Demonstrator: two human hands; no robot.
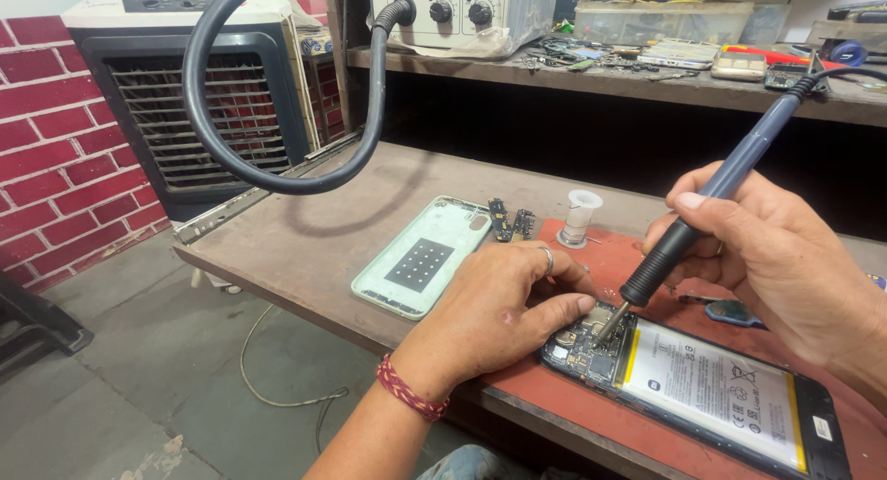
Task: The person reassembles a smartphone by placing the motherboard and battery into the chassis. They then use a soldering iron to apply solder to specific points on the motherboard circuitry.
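Broadly, one cooler [199, 101] stands at the far left beside a brick wall [55, 138], and one thick black hose [277, 170] loops in front of it up to a single control box [453, 13] on the shelf [591, 78]. One workbench [305, 249] carries the rest.

One opened phone [702, 388] lies on one red mat [832, 443] at the bench's near edge. Its long axis runs from centre to lower right; the exposed board end points left toward the left hand, and its one white battery [716, 388] fills the middle.

One pale green back cover [420, 258] lies left of the mat, inside face up, long axis tilted from lower left to upper right.

Two hands work. The right hand [785, 258] is closed around one soldering iron [711, 203], held like a pen; the iron slants from upper right down to lower left, its tip on the phone's board. The left hand [504, 309] rests on the phone's board end, fingers curled and pressing beside the tip, holding nothing that shows. It bears one ring [547, 258] and one red wrist band [409, 388].

One small white spool [580, 217] stands upright at the mat's far edge, and two small dark board pieces [510, 221] lie just beside the cover.
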